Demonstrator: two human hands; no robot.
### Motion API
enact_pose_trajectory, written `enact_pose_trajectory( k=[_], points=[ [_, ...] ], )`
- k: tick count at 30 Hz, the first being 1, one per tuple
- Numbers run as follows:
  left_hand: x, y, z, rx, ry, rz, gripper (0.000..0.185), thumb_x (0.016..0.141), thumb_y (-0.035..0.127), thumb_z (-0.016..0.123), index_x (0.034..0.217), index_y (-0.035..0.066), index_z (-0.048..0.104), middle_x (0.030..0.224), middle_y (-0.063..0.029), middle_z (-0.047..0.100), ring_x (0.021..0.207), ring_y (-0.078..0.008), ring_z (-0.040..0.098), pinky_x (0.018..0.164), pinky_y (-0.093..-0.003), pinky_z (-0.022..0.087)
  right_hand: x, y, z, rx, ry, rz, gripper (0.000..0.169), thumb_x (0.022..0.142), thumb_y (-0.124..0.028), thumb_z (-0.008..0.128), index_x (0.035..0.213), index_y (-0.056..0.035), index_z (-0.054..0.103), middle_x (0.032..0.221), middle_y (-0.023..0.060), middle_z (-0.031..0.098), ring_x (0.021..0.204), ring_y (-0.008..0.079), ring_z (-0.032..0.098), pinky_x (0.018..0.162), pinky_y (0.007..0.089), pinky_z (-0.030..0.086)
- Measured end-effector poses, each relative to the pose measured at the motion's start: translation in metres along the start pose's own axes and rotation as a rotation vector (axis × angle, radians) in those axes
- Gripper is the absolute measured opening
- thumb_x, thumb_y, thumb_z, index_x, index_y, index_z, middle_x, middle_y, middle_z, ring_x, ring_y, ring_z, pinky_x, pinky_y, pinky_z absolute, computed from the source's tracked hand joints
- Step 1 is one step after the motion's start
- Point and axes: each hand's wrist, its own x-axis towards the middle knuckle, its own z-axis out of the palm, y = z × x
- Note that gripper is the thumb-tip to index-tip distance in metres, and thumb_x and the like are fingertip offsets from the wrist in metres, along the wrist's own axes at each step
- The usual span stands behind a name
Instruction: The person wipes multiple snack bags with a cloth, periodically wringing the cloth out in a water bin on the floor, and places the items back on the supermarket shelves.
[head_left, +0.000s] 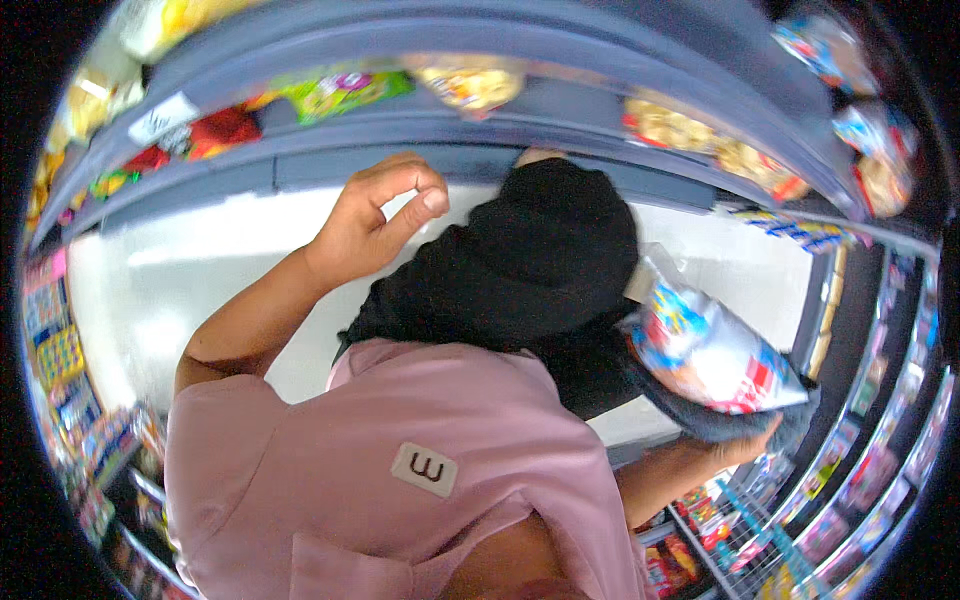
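My left hand (382, 217) is raised over the pale floor, its thumb and index fingertips meeting in a ring with nothing visible between them. At the right, my right hand (746, 442) holds the outer side of a dark grey-blue container (690, 420), blurred, perhaps a basket or bag. A clear, white, red and blue plastic package (720, 360) lies in or on this container. My bent leg in black trousers (510, 255) is between the hands. Some of my right fingers are hidden or blurred.
Ahead runs a grey metal shelf (570, 37) with a green snack bag (345, 94) and yellowish packets (469, 82). Racks of packaged goods (855, 450) stand at the right, beside a wire basket (720, 559) at lower right. More goods (60, 352) line the left.
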Motion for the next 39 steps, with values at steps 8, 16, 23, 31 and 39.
enact_pose_trajectory(
  k=[8, 16, 23, 31, 39],
  points=[
    [0.117, 0.125, 0.112, 0.135, -0.356, 0.49, 0.086, 0.072, 0.029, 0.083, 0.143, 0.004, 0.041, 0.143, -0.0198, 0.046, 0.133, -0.0353, 0.044, 0.11, -0.043, 0.035, -0.002, -0.019, 0.056, -0.131, -0.436, -0.362, 0.031, 0.083, 0.003, 0.064, 0.115, 0.0046, 0.062, 0.111, 0.0132, 0.066, 0.099, 0.0226, 0.063, 0.096, 0.0368, 0.047],
    [0.132, 0.099, 0.189, -0.033, -0.603, 0.118, 0.103, 0.071, 0.028, 0.085, 0.151, 0.002, 0.025, 0.142, -0.0215, 0.048, 0.13, -0.0306, 0.049, 0.109, -0.0399, 0.038, 0.019, -0.029, 0.09, -0.367, -0.599, -0.457, 0.008, 0.083, -0.003, 0.069, 0.089, 0.0006, 0.069, 0.083, 0.0075, 0.069, 0.079, 0.0173, 0.063, 0.074, 0.0314, 0.049],
    [0.127, 0.04, 0.199, -0.586, -0.416, -0.282, 0.094, 0.081, 0.021, 0.08, 0.152, 0.002, 0.022, 0.134, -0.0162, 0.053, 0.119, -0.0226, 0.056, 0.099, -0.0383, 0.046, 0.035, 0.017, 0.101, -0.07, -0.354, -0.154, 0.021, 0.096, -0.018, 0.061, 0.104, 0.0006, 0.066, 0.1, 0.0068, 0.064, 0.093, 0.0177, 0.057, 0.085, 0.0337, 0.046],
    [0.139, 0.005, 0.182, -0.494, -0.22, -0.232, 0.092, 0.085, 0.021, 0.077, 0.152, -0.001, 0.019, 0.134, -0.017, 0.053, 0.121, -0.0228, 0.053, 0.102, -0.0373, 0.043, -0.026, 0.04, 0.12, -0.229, -0.536, -0.315, 0.025, 0.097, -0.018, 0.057, 0.114, 0.0, 0.062, 0.108, 0.0109, 0.063, 0.098, 0.0245, 0.059, 0.09, 0.0373, 0.045],
    [0.126, -0.021, 0.17, -0.263, -0.179, 0.055, 0.089, 0.077, -0.002, 0.074, 0.152, 0.002, 0.024, 0.139, -0.0169, 0.049, 0.125, -0.0235, 0.051, 0.105, -0.0365, 0.041, -0.067, 0.055, 0.174, -0.519, -0.982, -0.694, 0.027, 0.085, -0.02, 0.069, 0.109, -0.0076, 0.068, 0.115, 0.0169, 0.063, 0.109, 0.0391, 0.055, 0.099, 0.0483, 0.039]
  ],
)
